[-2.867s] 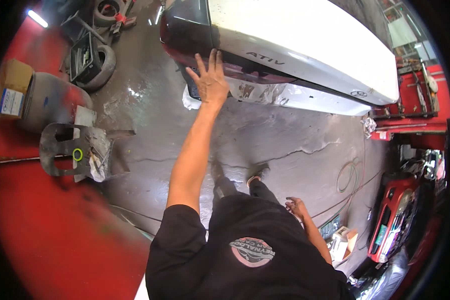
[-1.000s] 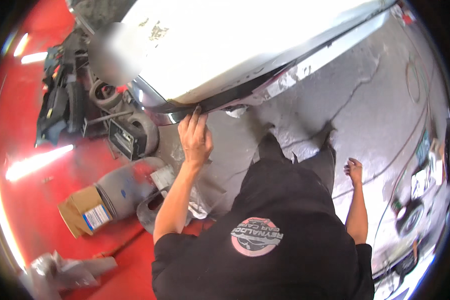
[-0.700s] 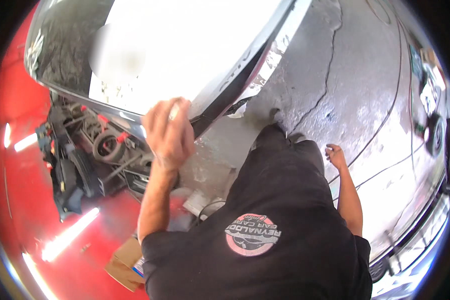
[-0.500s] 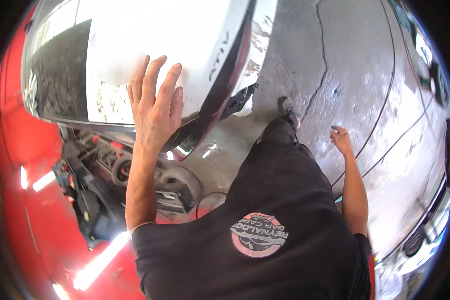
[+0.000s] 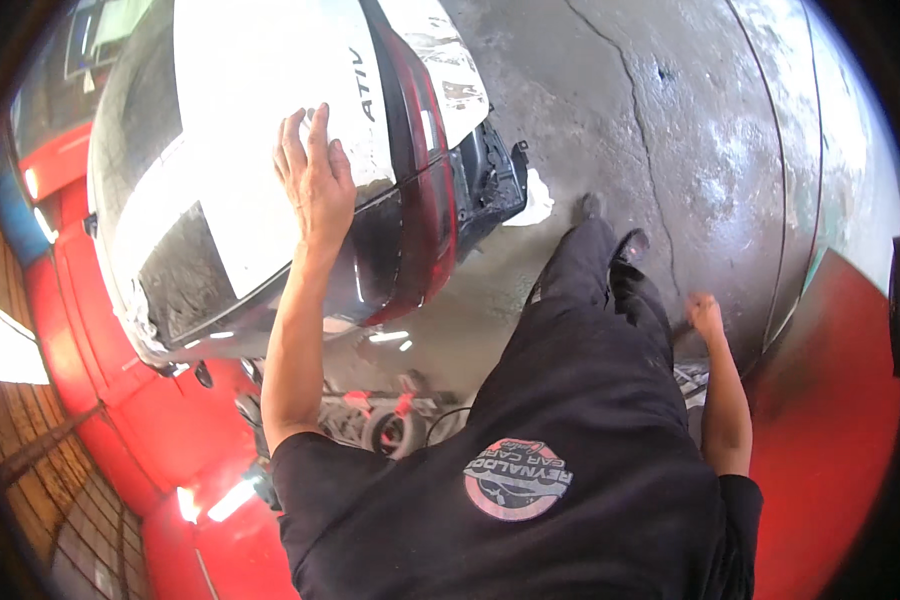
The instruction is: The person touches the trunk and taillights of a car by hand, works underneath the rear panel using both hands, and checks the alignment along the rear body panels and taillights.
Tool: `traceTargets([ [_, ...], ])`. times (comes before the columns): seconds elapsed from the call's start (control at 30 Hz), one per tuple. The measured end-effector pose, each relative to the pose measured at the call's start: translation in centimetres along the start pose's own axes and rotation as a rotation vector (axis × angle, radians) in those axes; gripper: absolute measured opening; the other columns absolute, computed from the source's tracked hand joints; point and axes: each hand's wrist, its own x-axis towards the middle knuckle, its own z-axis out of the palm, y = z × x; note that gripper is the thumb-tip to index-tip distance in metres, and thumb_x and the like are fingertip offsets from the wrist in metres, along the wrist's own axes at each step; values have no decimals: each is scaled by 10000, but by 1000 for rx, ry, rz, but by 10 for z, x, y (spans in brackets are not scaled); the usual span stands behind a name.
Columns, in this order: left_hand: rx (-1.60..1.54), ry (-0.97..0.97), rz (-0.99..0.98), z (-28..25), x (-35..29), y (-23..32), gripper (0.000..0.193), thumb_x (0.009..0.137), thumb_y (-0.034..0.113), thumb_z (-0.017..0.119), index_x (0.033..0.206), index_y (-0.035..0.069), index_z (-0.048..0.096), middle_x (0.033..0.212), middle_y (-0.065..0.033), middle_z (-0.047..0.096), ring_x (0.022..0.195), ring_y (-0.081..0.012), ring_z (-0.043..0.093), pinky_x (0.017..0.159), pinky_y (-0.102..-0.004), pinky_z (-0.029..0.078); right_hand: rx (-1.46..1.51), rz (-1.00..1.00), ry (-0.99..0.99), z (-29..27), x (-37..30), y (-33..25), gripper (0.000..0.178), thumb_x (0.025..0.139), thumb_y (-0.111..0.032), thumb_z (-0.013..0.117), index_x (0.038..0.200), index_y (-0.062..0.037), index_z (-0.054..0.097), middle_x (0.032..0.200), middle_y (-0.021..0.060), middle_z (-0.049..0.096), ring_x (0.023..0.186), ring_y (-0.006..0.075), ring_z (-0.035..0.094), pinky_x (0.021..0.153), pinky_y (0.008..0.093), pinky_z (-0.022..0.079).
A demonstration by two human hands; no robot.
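- Two hands show, both bare. The left hand (image 5: 320,190) is wide, fingers loosely fanned and thumb apart, with nothing in its grasp.
- Beneath it lies the white lid (image 5: 255,80) of the car (image 5: 220,190), up and left in view; whether the palm touches or hovers just above cannot be told.
- A flat palm with light, even fingers would probably suit this panel best; digging in with the tips could mark it.
- Dark letters (image 5: 362,85) sit just right of the fingers. Any slide of the hand would do well to be slow and to pass clear of them.
- Nearer the person, the red lamp (image 5: 435,220) wraps the car's corner. Past it, dark parts (image 5: 490,175) stand exposed, and their edges could catch skin, so a reach that way deserves care.
- The right hand (image 5: 705,315) hangs beside the leg, well apart from the car. Its fingers look curled; blur hides whether it holds anything.
- Both feet are on the grey floor (image 5: 560,90). A hose (image 5: 777,140) runs off to their right and a tyre (image 5: 395,432) lies near the left elbow in view; careful footing seems wise.
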Motion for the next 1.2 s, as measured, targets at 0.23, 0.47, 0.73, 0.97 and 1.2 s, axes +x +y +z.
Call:
traceTargets([
  [0.23,7,-57,126,-29,7,-8,364,965,136,551,1325,87,574,1427,-174,457,1390,-366,353,1144,-532,262,700,597,54,87,-124,-1,223,884,-125,610,1038,32,648,806,120,663,672,203,647,586,342,521],
  [0.47,-40,-270,531,-9,5,-3,297,918,170,627,1198,80,664,1366,-133,536,1394,-378,363,1160,-576,209,701,580,407,141,-122,-113,278,918,-149,574,1111,36,650,830,132,666,727,198,631,686,344,520],
  [0.73,319,-477,758,9,38,-1,319,853,363,682,1042,112,741,1194,-69,662,1307,-330,466,1135,-642,173,525,366,300,215,-113,-355,278,905,-194,629,1118,-18,649,1047,218,680,984,425,631,839,455,506],
  [0.97,473,-612,686,30,33,22,379,774,427,747,977,106,737,1113,-60,675,1142,-263,585,1125,-631,192,510,411,350,333,-158,-341,302,868,-130,647,1152,-25,635,966,200,658,942,401,610,838,469,488],
  [1.2,477,-686,689,31,28,22,349,838,349,717,1054,76,701,1167,-110,659,1139,-312,590,1112,-580,248,410,528,217,412,-186,-301,293,868,-96,633,1155,-35,637,1122,225,604,1086,407,551,934,475,444],
])
